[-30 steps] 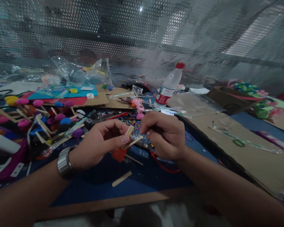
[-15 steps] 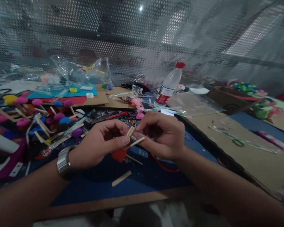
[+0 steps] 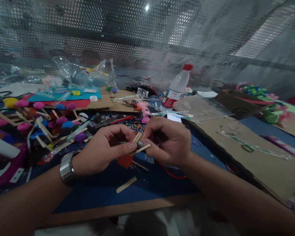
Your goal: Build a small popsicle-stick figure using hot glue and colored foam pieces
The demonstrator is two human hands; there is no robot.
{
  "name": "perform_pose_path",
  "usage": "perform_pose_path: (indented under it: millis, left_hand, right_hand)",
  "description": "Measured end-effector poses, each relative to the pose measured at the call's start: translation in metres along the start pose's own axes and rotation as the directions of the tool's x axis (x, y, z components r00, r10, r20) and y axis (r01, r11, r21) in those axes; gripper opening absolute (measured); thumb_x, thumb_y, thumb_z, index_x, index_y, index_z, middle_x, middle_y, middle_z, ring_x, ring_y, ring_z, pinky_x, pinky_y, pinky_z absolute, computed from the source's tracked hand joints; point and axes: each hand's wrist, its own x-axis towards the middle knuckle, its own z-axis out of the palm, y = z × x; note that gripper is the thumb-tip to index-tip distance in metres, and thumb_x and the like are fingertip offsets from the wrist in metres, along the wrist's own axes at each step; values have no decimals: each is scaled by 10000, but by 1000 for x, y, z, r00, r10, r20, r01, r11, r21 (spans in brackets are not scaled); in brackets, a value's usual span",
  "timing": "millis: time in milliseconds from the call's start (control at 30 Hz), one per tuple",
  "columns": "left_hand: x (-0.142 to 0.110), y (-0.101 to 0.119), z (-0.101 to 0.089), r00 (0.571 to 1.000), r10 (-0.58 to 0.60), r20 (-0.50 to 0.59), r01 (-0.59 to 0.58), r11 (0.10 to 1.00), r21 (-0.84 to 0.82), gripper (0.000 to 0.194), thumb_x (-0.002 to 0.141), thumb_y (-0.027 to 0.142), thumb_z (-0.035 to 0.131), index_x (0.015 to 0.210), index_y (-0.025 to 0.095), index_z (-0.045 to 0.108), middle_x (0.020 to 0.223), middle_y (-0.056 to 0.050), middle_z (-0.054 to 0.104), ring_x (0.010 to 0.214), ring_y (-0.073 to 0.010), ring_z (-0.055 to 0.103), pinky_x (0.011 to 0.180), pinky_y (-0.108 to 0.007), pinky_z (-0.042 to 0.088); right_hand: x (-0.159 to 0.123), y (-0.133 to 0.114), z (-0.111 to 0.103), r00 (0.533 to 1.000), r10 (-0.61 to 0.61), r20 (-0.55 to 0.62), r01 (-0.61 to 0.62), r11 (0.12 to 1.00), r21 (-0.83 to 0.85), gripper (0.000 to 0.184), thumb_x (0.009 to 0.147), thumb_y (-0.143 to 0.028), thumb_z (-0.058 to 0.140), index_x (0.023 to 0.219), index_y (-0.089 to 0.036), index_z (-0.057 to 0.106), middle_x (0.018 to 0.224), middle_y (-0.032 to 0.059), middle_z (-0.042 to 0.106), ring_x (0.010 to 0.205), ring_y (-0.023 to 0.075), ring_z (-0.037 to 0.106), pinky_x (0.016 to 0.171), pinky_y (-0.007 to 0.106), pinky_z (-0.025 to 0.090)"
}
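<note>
My left hand (image 3: 100,150), with a metal watch on its wrist, pinches a small bundle of wooden sticks (image 3: 139,144) that carries a red cap (image 3: 125,161) at its lower end. My right hand (image 3: 167,139) is closed right against the bundle's upper ends, fingertips pressed on the sticks. Whether it holds a rubber band I cannot make out. Both hands hover over a dark blue mat (image 3: 108,191). A loose wooden stick (image 3: 126,185) lies on the mat just below them.
A heap of finished stick pieces with coloured caps (image 3: 46,121) fills the left. Coloured rubber bands (image 3: 136,126) lie behind the hands. A plastic bottle with a red cap (image 3: 175,88) stands at the back, before a perforated metal screen. Cardboard sheets (image 3: 258,154) cover the right.
My right hand has closed in slightly on the stick bundle, and its fingers have shifted along the sticks. My left hand has barely moved.
</note>
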Motion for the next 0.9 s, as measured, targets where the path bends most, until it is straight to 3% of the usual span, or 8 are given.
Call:
perform_pose_path:
  millis: [433,633,900]
  left_hand:
    - [0,-1,0,1000,-11,-27,11,1000,-20,203,756,255,880,849,146,735,789,4,691,705,-84,618,666,-167,516]
    - [0,1,1,1000,0,-26,-1,999,-40,207,752,250,883,834,143,726,770,14,687,685,-72,604,652,-155,504]
    - [1,-3,-1,1000,24,4,-24,1000,-5,170,798,240,850,853,152,715,817,12,680,725,-72,611,678,-159,509]
  right_hand:
    - [-1,0,3,996,-81,32,83,995,-60,131,755,-105,665,748,-219,601,637,-26,629,508,95,515,489,229,409]
    - [-3,2,2,998,-46,-47,46,999,-10,91,790,-165,697,822,-206,623,653,-20,595,494,96,484,451,232,396]
    - [-2,1,3,995,-80,-60,74,993,-94,77,811,-155,702,796,-209,650,618,-27,595,489,96,487,467,241,408]
